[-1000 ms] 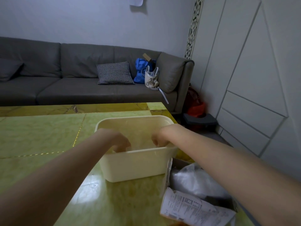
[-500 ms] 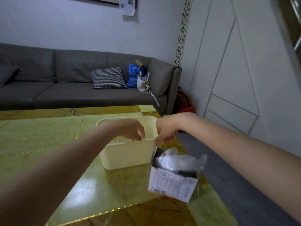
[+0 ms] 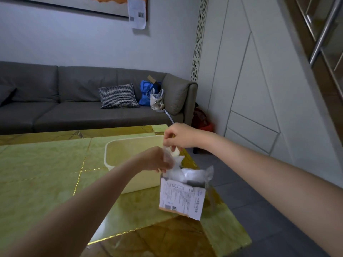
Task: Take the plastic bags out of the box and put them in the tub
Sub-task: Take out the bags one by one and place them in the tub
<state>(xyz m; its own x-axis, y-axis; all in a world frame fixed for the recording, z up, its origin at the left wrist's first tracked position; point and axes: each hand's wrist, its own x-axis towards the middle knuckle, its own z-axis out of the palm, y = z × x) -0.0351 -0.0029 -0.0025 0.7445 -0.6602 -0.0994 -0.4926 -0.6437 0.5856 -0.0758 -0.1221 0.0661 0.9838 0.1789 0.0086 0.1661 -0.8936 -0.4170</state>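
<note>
A cream plastic tub (image 3: 118,151) stands on the green table (image 3: 42,167). Right of it, near the table's right edge, sits a small cardboard box (image 3: 182,199) with a printed label, stuffed with crumpled clear plastic bags (image 3: 191,174). My right hand (image 3: 179,136) pinches the top of one clear plastic bag (image 3: 169,158) and holds it up above the box. My left hand (image 3: 154,160) grips the same bag lower down, at the box's near-left corner. The tub's inside looks bare where it shows.
The table's right edge (image 3: 222,206) drops to a dark grey floor. A grey sofa (image 3: 78,106) with a checked cushion and bags lies beyond the table. White panelled cabinets (image 3: 250,101) line the right wall.
Both hands left the tub, moved right to the box and took hold of a clear plastic bag, which now rises out of it. The view has swung right and up.
</note>
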